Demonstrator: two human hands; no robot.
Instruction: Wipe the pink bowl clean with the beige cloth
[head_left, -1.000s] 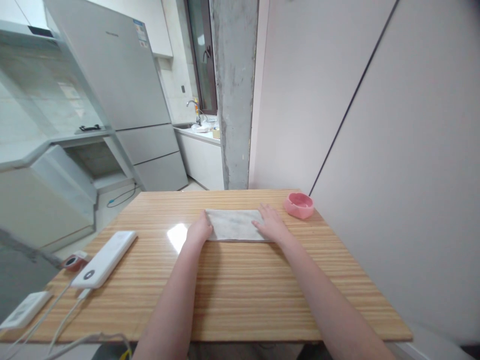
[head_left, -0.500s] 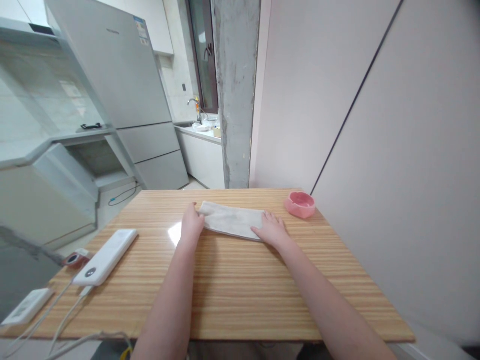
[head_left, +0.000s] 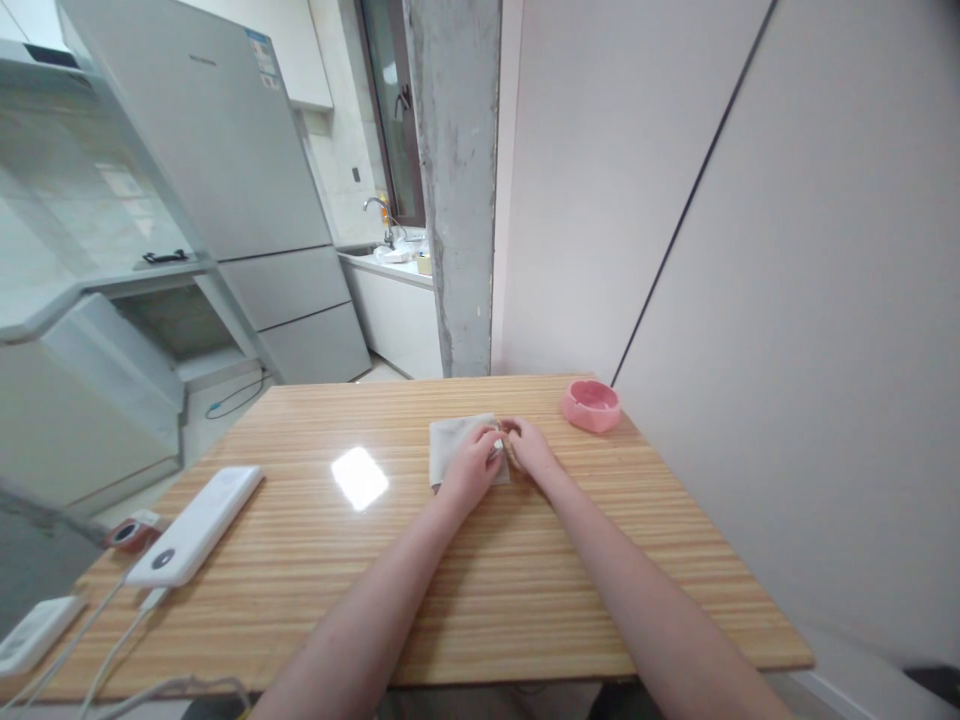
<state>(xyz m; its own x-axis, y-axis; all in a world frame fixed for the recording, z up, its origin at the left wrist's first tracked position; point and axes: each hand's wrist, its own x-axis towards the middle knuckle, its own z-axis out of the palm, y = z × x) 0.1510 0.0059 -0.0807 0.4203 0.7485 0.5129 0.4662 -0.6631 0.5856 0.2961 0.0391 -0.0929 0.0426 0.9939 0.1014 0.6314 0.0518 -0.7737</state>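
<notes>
A light grey cloth [head_left: 448,436] lies on the table, doubled over into a small, nearly square pad. My left hand [head_left: 474,466] rests over its right half, fingers curled and closed on the cloth near the right edge. Just beside it, my right hand [head_left: 527,445] has its fingers bent in against that same edge, pinching the cloth there. The fingertips of both hands almost meet, and partly hide this edge.
A pink ashtray [head_left: 591,406] stands at the far right of the wooden table [head_left: 360,590]. On the left lie a white power bank [head_left: 196,525] with a cable, a small red device [head_left: 135,532] and a white power strip [head_left: 37,635]. A wall [head_left: 720,400] borders the right side.
The long cloth strip has been folded in half, its left end brought over to the right. My left hand travelled right with it; my right hand went from lying flat to curled fingers.
</notes>
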